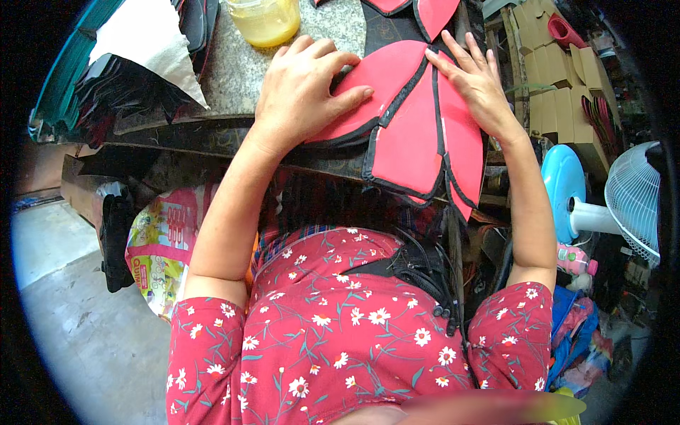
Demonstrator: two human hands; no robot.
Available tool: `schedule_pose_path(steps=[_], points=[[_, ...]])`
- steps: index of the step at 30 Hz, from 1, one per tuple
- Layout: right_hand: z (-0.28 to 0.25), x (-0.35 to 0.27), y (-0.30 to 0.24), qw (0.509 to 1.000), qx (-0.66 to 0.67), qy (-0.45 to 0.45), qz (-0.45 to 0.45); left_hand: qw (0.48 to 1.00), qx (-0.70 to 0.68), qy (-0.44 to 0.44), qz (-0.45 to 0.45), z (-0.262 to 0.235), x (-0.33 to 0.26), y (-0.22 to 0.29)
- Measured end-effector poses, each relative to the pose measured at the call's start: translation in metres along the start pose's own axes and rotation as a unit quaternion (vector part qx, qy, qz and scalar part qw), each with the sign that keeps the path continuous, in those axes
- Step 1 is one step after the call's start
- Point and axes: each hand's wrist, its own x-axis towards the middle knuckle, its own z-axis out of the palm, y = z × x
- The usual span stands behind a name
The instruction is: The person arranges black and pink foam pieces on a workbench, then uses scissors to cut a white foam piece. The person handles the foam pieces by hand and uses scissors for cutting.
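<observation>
Red, flat, leaf-shaped pieces with black edges (pixel 407 152) lie joined together at the table's front edge, their lower tips hanging past it. Bent over the left piece, my left hand (pixel 297 88) has its thumb resting on the red face and its index finger stretched apart; the other fingers curl toward the tabletop. My right hand (pixel 478 88) lies with fingers spread on the upper right piece, fingertips near the black seam. More red pieces with black edges (pixel 433 15) sit farther back. What is under my left palm is hidden.
A clear tub of yellow paste (pixel 265 21) stands behind my left hand. White sheet (pixel 142 46) covers stacked dark sheets (pixel 127 92) at left. To the right are a fan (pixel 634 202), a round blue object (pixel 563 185) and tan cardboard-like blocks (pixel 559 106).
</observation>
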Motion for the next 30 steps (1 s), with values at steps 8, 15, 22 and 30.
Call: schedule_pose_path(steps=[8,15,22,30], points=[[-0.018,-0.059,-0.024,0.993,0.089,-0.067,-0.037,1.0,0.01,-0.003,-0.009,0.003,-0.002,-0.002],[-0.03,-0.096,-0.067,0.99,0.123,-0.051,-0.042,0.999,-0.013,-0.033,-0.016,-0.001,0.001,-0.003],[-0.039,-0.089,-0.05,0.939,0.326,0.097,0.052,0.981,-0.166,-0.064,-0.082,-0.006,0.015,0.013],[-0.046,-0.067,-0.051,0.826,0.515,0.194,0.121,0.712,-0.688,0.029,-0.135,-0.015,0.007,0.019]])
